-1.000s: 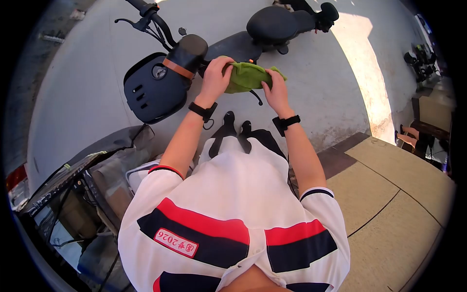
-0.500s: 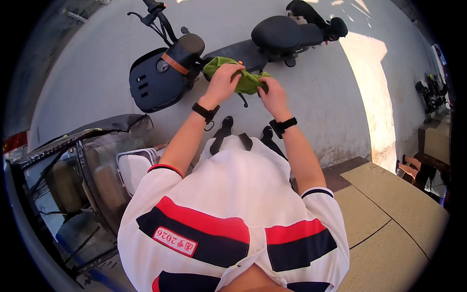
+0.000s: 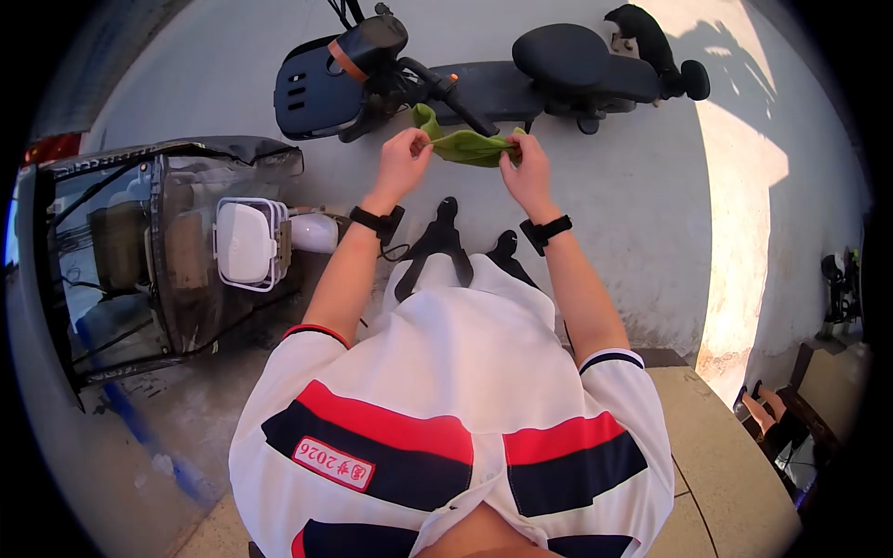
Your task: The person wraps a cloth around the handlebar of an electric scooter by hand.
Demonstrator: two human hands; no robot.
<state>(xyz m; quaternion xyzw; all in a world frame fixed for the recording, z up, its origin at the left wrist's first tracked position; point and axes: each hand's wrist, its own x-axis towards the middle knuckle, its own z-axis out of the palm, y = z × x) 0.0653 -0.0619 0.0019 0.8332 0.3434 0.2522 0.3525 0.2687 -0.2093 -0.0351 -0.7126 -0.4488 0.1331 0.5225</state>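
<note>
A green cloth point(image 3: 473, 149) stretches between my two hands, in front of an electric scooter point(image 3: 484, 88). My left hand point(image 3: 404, 169) pinches the cloth's left part, and a loose corner stands up above those fingers. At the other end, my right hand point(image 3: 527, 174) grips the bunched edge between thumb and fingers. Both wrists wear black bands. The cloth sags a little in the middle and overlaps the scooter's near side in the view; I cannot tell whether it touches it.
Left of me stands a vehicle with a clear plastic cover point(image 3: 186, 251) and a white lidded basket point(image 3: 246, 244). A black animal point(image 3: 645, 35) is behind the scooter's seat point(image 3: 561, 56). Beige tiles point(image 3: 730, 437) lie at right, with a partly seen person point(image 3: 777, 418) beyond.
The cloth was bunched with my left hand over it; now it is drawn out between both hands. The view has shifted, so the scooter appears higher and further right.
</note>
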